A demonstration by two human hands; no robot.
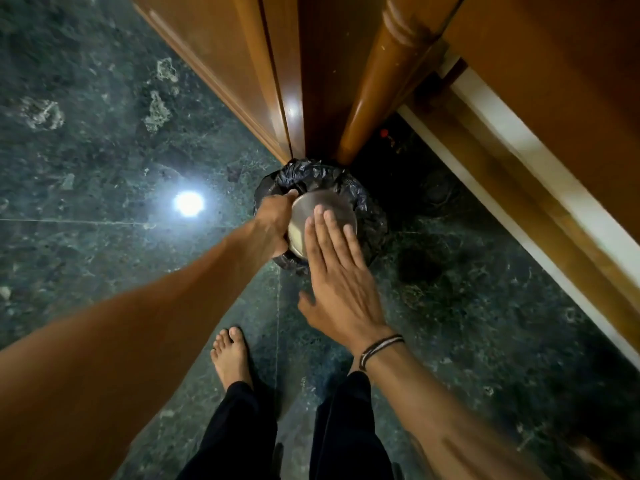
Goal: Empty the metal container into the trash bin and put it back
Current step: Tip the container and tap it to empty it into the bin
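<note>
A round metal container (pixel 325 210) is turned upside down over the trash bin (pixel 367 206), its flat shiny base facing up. The bin is small, lined with a crumpled black bag, and stands on the floor against the wood furniture. My left hand (pixel 273 221) grips the container's left rim. My right hand (pixel 341 282) lies flat with straight fingers, the fingertips resting on the container's base. The container hides the bin's inside.
Dark green marble floor (pixel 104 150) with a bright lamp reflection. A wooden cabinet panel (pixel 221 74) and a turned wooden post (pixel 384 81) rise right behind the bin. A wooden frame with a white edge (pixel 512 161) runs along the right. My bare foot (pixel 230 358) stands just behind.
</note>
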